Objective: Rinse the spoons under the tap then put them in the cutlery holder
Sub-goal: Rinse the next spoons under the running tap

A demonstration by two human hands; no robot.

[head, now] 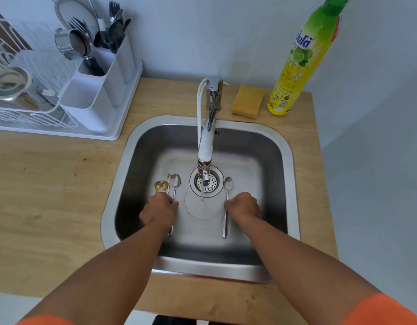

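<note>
Two bare forearms with orange sleeves reach from the near edge into the stainless sink (pixel 289 146). Left hand (pixel 159 211) is curled over the handles of a cluster of spoons on the sink floor: a steel spoon (pixel 175 181), a slimmer steel piece just beside it, and two small gold spoons (pixel 161 186) at the cluster's outer side. Right hand (pixel 243 205) rests its fingertips against the handle of a single steel spoon (pixel 228 184). Whether either hand has actually closed on a handle, or merely presses it against the basin, cannot be told; the fingers are bent, not spread.

Every spoon lies with its long axis running away from the person, bowl at the far end, handle tip near. Each hand meets its handle at about mid-length, from above. Between the two groups, the tap (pixel 205 141) sends a thin stream down just in front of the drain strainer (pixel 206 182). The lone spoon lies just beside the stream on the right hand's side; the cluster lies a little farther off on the left. Judged from this, the right hand has the shorter path to the water.

On the counter to the far left, well apart from the sink, stands the white cutlery holder (pixel 94 95), its rear compartments already holding forks and spoons; the left hand is nearer to it. Behind the sink sit a yellow sponge (pixel 247 100) and a green-and-yellow dish liquid bottle (pixel 301 59). Its label shows limes and non-Latin script; the small print is too fine to read.
</note>
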